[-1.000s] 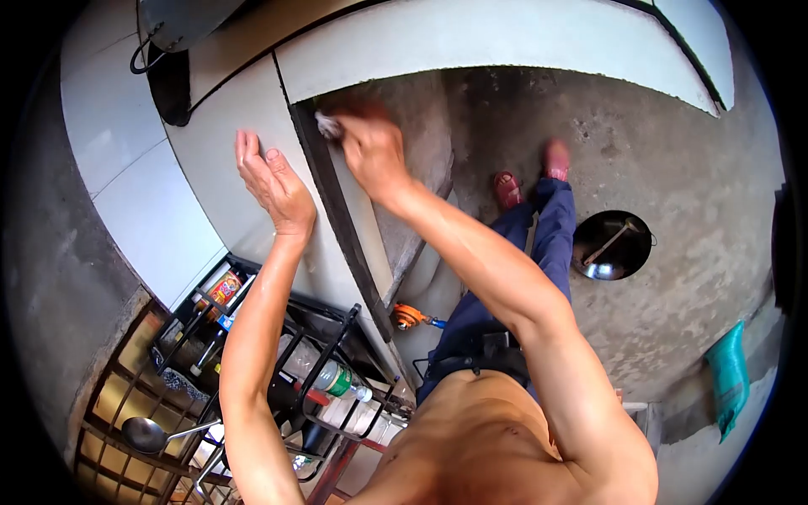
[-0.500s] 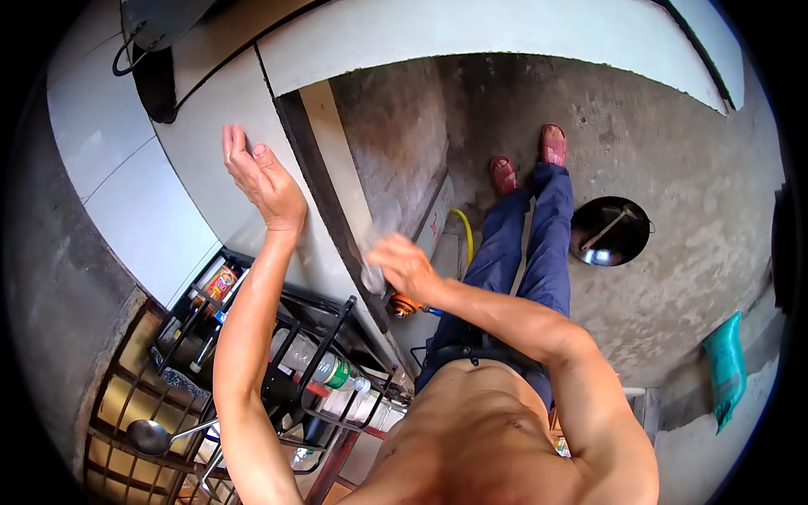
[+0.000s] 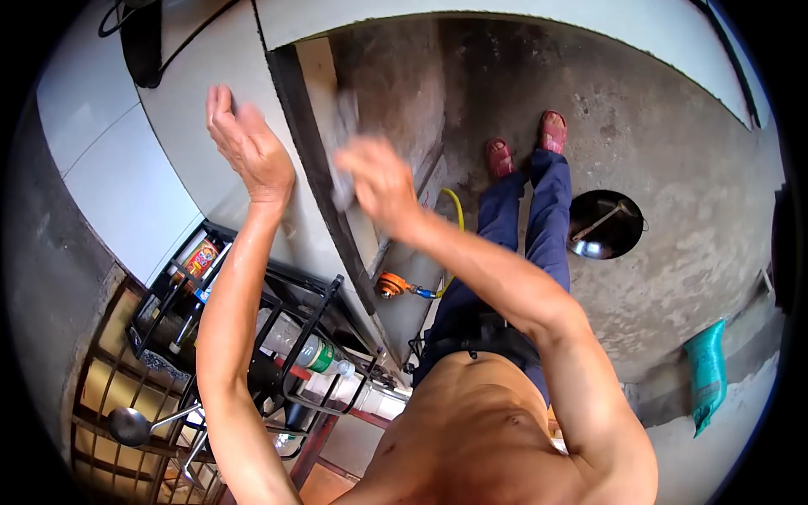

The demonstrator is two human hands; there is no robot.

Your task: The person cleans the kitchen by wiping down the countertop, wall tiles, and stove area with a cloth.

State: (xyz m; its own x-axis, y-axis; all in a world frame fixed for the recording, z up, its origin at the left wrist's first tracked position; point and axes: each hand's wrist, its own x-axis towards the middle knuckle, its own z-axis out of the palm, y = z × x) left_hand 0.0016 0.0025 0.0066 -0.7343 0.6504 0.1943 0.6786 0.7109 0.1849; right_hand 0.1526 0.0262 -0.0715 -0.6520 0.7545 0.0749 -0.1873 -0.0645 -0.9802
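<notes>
My left hand is over the white tiled counter, palm turned inward and fingers stretched out, holding nothing. Across the counter's dark edge, my right hand is blurred by motion. Its bent fingers are on a thin greyish, cloth-like thing, also smeared, so its material cannot be made out. That thing hangs beside the counter's front.
A black rack with a bottle and a ladle stands at lower left. An orange regulator with a yellow hose is below the counter. A wok and a green sack are at right.
My right hand first came down along the counter's edge with the greyish thing, then went back up. My left hand keeps its open shape; the whole view has shifted a little.
</notes>
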